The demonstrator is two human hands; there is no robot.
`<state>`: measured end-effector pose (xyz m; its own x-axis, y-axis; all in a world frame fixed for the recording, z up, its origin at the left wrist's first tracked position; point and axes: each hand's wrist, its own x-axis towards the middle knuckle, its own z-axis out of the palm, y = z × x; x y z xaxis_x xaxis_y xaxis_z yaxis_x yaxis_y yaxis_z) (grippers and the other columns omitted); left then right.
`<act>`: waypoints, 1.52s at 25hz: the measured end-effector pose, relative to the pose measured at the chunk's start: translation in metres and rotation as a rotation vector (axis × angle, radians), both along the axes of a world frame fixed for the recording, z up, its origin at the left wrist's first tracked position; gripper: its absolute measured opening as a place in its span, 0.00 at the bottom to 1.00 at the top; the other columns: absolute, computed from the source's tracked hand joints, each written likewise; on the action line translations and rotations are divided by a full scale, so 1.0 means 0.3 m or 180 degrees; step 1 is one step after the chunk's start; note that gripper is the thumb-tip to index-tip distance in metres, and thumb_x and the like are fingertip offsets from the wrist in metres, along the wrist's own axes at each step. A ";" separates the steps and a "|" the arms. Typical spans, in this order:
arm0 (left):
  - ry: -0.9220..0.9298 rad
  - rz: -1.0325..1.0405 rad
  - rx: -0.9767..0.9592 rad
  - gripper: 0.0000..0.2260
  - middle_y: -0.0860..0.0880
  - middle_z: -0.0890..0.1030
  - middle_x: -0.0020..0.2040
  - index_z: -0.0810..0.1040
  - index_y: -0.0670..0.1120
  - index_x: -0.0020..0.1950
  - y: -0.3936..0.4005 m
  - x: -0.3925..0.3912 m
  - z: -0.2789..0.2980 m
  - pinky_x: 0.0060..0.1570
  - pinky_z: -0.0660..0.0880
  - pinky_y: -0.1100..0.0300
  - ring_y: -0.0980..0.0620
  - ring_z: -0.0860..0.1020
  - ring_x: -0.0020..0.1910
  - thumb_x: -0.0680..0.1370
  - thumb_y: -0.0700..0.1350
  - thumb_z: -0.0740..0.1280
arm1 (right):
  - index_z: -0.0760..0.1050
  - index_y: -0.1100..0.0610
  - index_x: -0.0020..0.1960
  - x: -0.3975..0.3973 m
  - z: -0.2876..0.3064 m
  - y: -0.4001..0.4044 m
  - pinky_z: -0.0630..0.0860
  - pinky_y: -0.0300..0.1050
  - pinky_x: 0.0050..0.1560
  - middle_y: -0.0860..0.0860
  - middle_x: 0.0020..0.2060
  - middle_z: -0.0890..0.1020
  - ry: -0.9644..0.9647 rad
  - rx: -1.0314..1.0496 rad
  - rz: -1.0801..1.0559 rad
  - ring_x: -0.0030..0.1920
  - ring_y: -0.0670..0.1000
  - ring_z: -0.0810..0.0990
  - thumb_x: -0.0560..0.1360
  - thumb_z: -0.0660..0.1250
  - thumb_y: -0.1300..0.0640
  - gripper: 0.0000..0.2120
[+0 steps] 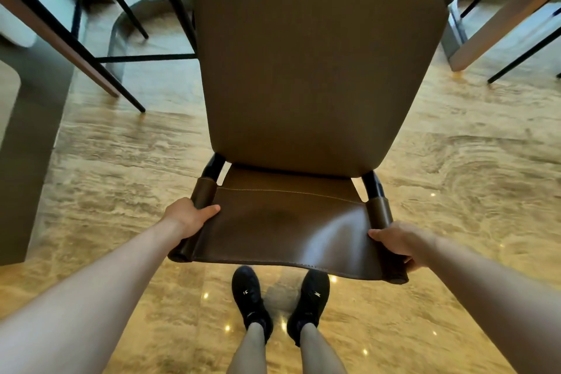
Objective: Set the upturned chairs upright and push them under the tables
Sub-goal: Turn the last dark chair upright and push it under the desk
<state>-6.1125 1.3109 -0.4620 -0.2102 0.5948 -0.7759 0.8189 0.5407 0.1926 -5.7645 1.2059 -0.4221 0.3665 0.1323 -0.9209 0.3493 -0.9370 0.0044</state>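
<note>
Presently: both grips clamped on one chair (318,70). Left hand (189,215) curled round the left post of the backrest (285,228), thumb laid over the leather face, remaining fingers hidden behind. Right hand (397,241) curled likewise round the right post, thumb on the front, fingers wrapped out of sight beneath. Neither hand spread; each pinching sling and frame together.

Chair position: directly ahead of the feet, backrest nearest the body, seat (318,70) extending away toward the gap between the furniture. Seat face upward, so judged already righted. Legs hidden under the seat; contact with the floor (455,146) not confirmable.

Step in hand, judged: second half of the job for this chair, i.e. guiding it in beneath a tabletop. Nearest candidates: tabletop edge at left (60,36), tabletop at right (501,18). Chair aimed between them rather than squarely at either, so target undetermined.

Next move, judged: turn to square the chair with the chosen edge, keep even pressure through both posts, slide forward along the floor. Watch for the black legs (127,94) of a neighbouring chair at left, close to the path.

Count:
- hands on chair: 2
- chairs held: 1
- further chairs: at least 1 at left, partly seen; dark legs at right (522,55) possibly another, not certain
- tabletops: 2, both cropped
- upturned chairs in view: 0
- shoes (250,297): 2, black
</note>
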 end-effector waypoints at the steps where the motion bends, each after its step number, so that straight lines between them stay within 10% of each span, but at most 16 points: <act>1: 0.0011 -0.0014 -0.0039 0.23 0.40 0.80 0.50 0.76 0.39 0.58 0.007 0.002 0.035 0.49 0.75 0.51 0.39 0.78 0.50 0.77 0.58 0.69 | 0.67 0.63 0.67 0.003 0.033 0.008 0.79 0.59 0.58 0.63 0.54 0.80 0.0016 -0.0032 0.0027 0.54 0.62 0.82 0.80 0.65 0.49 0.23; 17: -0.0085 -0.0288 -0.0339 0.18 0.43 0.80 0.46 0.74 0.42 0.52 0.177 0.067 0.383 0.52 0.76 0.52 0.42 0.80 0.48 0.76 0.55 0.72 | 0.72 0.63 0.62 0.124 0.323 0.160 0.82 0.55 0.51 0.61 0.49 0.84 0.0054 -0.0264 0.0507 0.47 0.59 0.86 0.79 0.66 0.46 0.22; 22: 0.0053 -0.0514 -0.0576 0.24 0.41 0.81 0.57 0.77 0.40 0.60 0.221 0.083 0.501 0.60 0.76 0.50 0.42 0.81 0.54 0.76 0.58 0.70 | 0.73 0.64 0.59 0.160 0.429 0.215 0.78 0.43 0.25 0.59 0.33 0.85 0.0110 -0.0399 0.0521 0.28 0.56 0.85 0.78 0.68 0.46 0.21; 31: 0.0022 -0.0614 -0.0786 0.24 0.40 0.82 0.56 0.76 0.39 0.63 0.292 0.085 0.644 0.61 0.76 0.48 0.41 0.82 0.54 0.77 0.57 0.71 | 0.73 0.62 0.61 0.154 0.554 0.252 0.79 0.49 0.56 0.58 0.48 0.84 0.0125 -0.0440 0.0891 0.46 0.56 0.83 0.79 0.64 0.43 0.23; 38: 0.0023 -0.0619 -0.0996 0.22 0.40 0.83 0.54 0.74 0.40 0.62 0.274 0.100 0.691 0.58 0.78 0.51 0.42 0.83 0.53 0.78 0.55 0.70 | 0.75 0.60 0.54 0.180 0.576 0.239 0.78 0.40 0.33 0.55 0.32 0.84 0.0060 -0.0517 0.0879 0.30 0.52 0.83 0.79 0.64 0.42 0.20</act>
<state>-6.0824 1.3933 -0.2548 -0.1228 0.3581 -0.9256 0.9129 0.4067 0.0362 -5.7104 1.2775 -0.2495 0.3199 0.0750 -0.9445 0.5919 -0.7942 0.1374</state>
